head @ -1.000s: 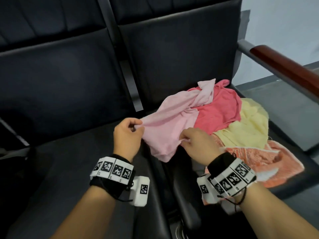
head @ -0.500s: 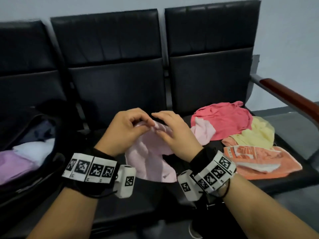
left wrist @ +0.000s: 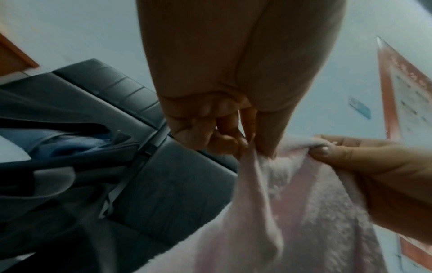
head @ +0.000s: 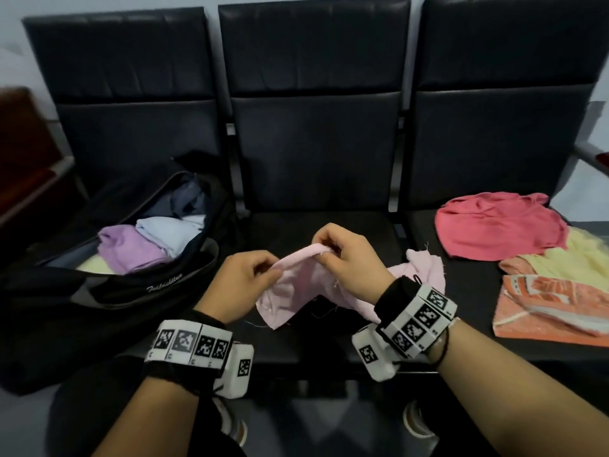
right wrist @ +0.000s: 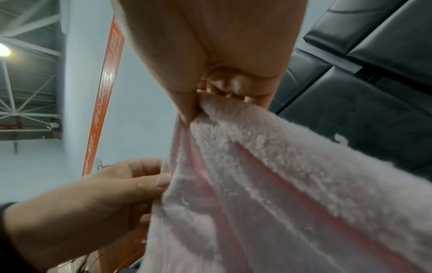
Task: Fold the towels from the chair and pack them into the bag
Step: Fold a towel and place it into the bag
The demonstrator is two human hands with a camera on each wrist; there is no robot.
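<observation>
Both hands, left [head: 245,285] and right [head: 349,258], are now pinching the pink towel's [head: 296,291] edge, lifted off the pile [head: 501,225], starting to fold.

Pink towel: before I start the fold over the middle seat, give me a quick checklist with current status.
1. Left hand pinches the pink towel: ok.
2. Right hand pinches its top edge: ok.
3. Top edge stretched flat between the hands: not ok, it sags and bunches.
4. Lower corners hanging free: cannot tell, the right wrist hides part.
5. Middle seat bare for laying down: ok.
6. Black bag open, with room beside the purple towel: ok.
</observation>
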